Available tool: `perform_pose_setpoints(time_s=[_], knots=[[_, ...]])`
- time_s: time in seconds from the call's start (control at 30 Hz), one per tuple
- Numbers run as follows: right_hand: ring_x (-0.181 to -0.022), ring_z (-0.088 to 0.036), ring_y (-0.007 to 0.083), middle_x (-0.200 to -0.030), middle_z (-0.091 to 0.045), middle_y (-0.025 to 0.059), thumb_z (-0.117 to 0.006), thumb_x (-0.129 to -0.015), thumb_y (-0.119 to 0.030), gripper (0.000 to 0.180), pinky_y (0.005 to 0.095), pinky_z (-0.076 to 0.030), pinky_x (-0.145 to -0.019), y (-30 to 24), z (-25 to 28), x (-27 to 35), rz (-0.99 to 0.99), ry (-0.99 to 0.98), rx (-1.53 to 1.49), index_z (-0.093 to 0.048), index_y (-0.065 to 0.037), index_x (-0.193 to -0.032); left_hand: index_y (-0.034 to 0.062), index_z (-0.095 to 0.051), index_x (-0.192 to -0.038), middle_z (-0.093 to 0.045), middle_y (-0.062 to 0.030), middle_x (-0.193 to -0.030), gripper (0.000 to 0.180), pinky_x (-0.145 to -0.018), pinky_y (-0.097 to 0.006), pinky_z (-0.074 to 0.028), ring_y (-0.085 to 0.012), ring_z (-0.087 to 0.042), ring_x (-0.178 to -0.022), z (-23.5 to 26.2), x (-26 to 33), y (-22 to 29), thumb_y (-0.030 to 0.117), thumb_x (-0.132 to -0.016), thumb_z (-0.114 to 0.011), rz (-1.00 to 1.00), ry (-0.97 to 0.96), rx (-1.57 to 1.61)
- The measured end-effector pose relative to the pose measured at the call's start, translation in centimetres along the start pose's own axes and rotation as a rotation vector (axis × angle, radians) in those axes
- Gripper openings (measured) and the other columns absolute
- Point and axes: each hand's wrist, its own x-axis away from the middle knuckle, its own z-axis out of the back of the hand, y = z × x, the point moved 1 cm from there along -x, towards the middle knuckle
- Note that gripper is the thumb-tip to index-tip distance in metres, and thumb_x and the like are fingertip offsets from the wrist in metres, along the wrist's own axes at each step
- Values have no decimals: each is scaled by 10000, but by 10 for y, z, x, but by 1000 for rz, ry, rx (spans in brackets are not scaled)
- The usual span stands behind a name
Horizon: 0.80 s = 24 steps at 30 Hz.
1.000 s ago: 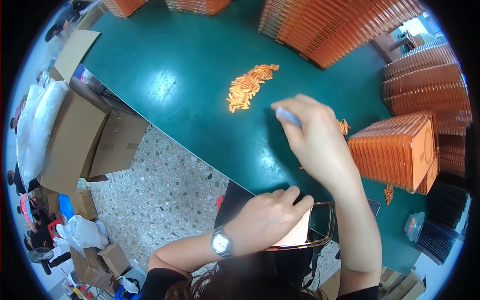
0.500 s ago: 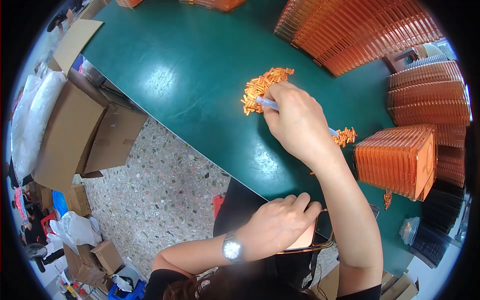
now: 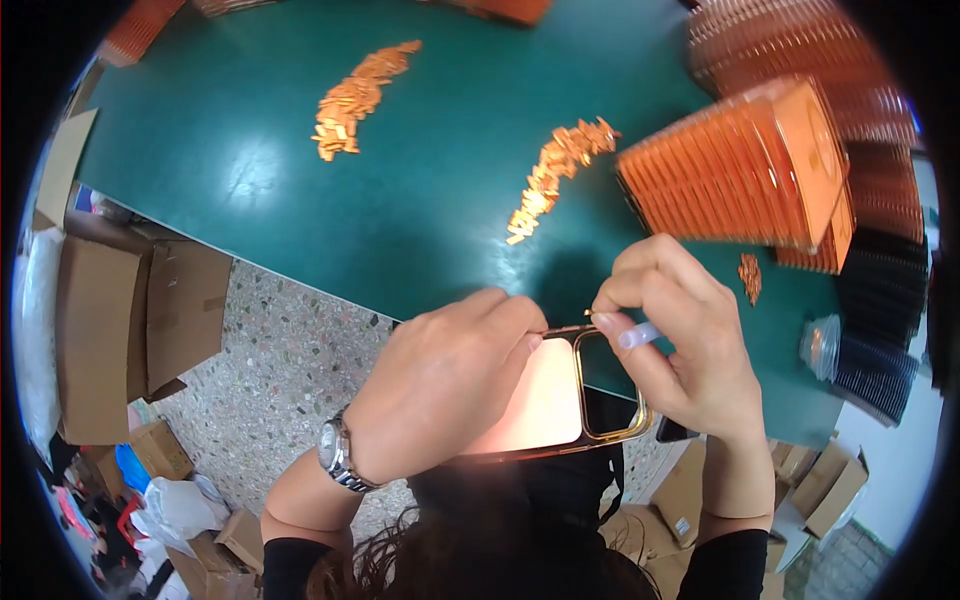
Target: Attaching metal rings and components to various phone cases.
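A phone case with a gold rim, a pale orange back and a framed camera opening lies at the table's near edge. My left hand has its fingers closed around its upper edge. Over the case's right end, my right hand pinches a small gold piece between thumb and forefinger. A translucent whitish tube is tucked in the same hand. Beyond the hands lies a long pile of small gold-orange pieces. A second such pile lies farther off to the left.
Stacked orange trays stand on the green table at the right, with dark trays behind. Near them lie a small pile of pieces and a clear cup-like container. Cardboard boxes stand at the left.
My right hand has come back from the far pile to the case, now pinching a small gold piece. The view has shifted, and the case shows more fully under my left hand.
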Motion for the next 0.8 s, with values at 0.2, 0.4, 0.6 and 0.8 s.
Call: perform_pose_setpoints(time_s=[0.2, 0.4, 0.6, 0.8], knots=[[-839, -628, 287, -966, -621, 97, -802, -771, -28, 208, 371, -511, -673, 18, -5, 39, 122, 32, 129, -660, -38, -922, 6, -683, -993, -682, -155, -901, 73, -710, -422, -539, -371, -676, -819, -29, -13, 18, 71, -978, -654, 14, -18, -82], [-819, -622, 276, -977, -628, 92, -802, -714, -25, 260, 377, -522, -653, 30, -12, 63, 164, 74, 273, -644, -32, -920, 19, -625, -986, -673, -191, -902, 131, -727, -508, -534, -418, -669, -826, -51, -23, 32, 149, -999, -641, 8, -33, -163], [-832, -628, 293, -965, -633, 94, -775, -724, 0, 259, 410, -529, -641, 41, -16, 70, 62, 118, 183, -660, -15, -955, 27, -622, -969, -674, -172, -897, 128, -700, -506, -533, -420, -666, -812, -59, -29, 30, 149, -983, -656, -50, -19, -221], [-898, -627, 298, -1002, -631, 100, -763, -806, -52, 217, 406, -546, -681, 44, -10, 69, -15, 19, 214, -673, -9, -999, 52, -600, -942, -628, -147, -830, 126, -643, -491, -537, -391, -665, -759, -64, -32, 30, 154, -974, -665, -49, 13, -325]])
